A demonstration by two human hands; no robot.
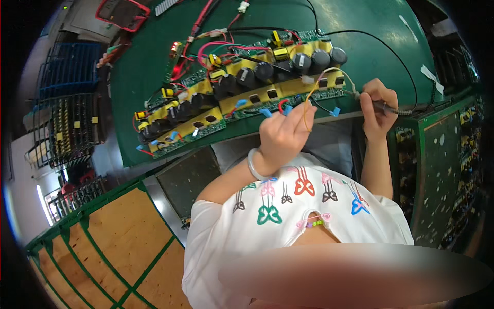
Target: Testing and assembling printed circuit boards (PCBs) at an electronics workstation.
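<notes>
A long green circuit board [235, 112] lies slantwise on the green bench, crowded with black cylindrical capacitors [264, 71] and yellow-wrapped parts. My left hand [284, 129] is at its near edge, fingers pinched on a thin yellow wire [308, 101] that loops up to the board's right end. Beyond that end, my right hand [380, 108] grips the dark handle of what looks like a soldering iron [380, 105], its tip pointing left toward the board's corner. Blue-sleeved wire connectors [335, 111] stick out along the near edge.
A black cord [396, 54] curves over the bench [370, 56]. Red and black cables [200, 23] and a red-framed device [123, 14] lie at the far left. Racks of boards [67, 123] stand left, a green cabinet [432, 170] right, and a wood-panelled green frame [118, 232] lower left.
</notes>
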